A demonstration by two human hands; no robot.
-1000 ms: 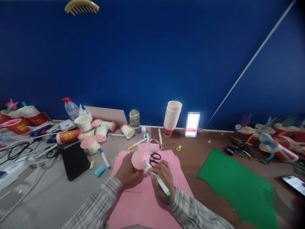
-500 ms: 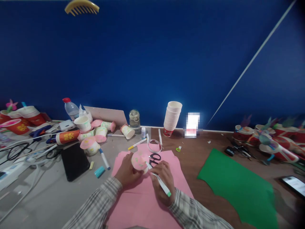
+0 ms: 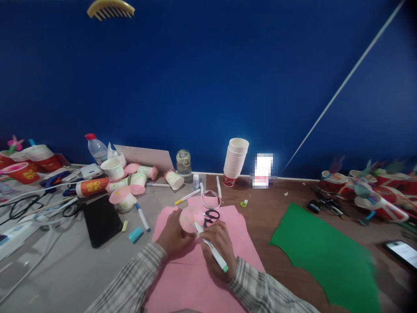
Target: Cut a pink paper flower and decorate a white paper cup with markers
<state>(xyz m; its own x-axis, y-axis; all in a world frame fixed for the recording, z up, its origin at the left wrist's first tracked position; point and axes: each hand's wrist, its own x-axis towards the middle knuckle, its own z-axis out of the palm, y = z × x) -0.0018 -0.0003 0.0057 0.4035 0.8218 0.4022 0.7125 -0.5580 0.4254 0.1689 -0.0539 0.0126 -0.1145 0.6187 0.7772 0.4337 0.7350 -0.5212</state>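
Observation:
My left hand (image 3: 174,237) is wrapped around a small paper cup with a round pink top (image 3: 190,218), holding it on the pink paper sheet (image 3: 195,269). My right hand (image 3: 218,245) grips a white marker with a green end (image 3: 211,248). The marker's tip touches the cup's pink top. Black scissors (image 3: 211,216) lie on the pink sheet just beyond my right hand. A clear tape ring (image 3: 211,199) sits at the sheet's far edge.
A green paper sheet (image 3: 322,256) lies to the right, with a phone (image 3: 402,252) past it. A stack of white cups (image 3: 236,159) and a glass jar (image 3: 184,161) stand by the blue wall. Decorated cups, markers, a black tablet (image 3: 101,221) and cables crowd the left side.
My right hand has shifted slightly left with the marker, bringing its tip onto the cup's pink top. The left hand and cup stay in place.

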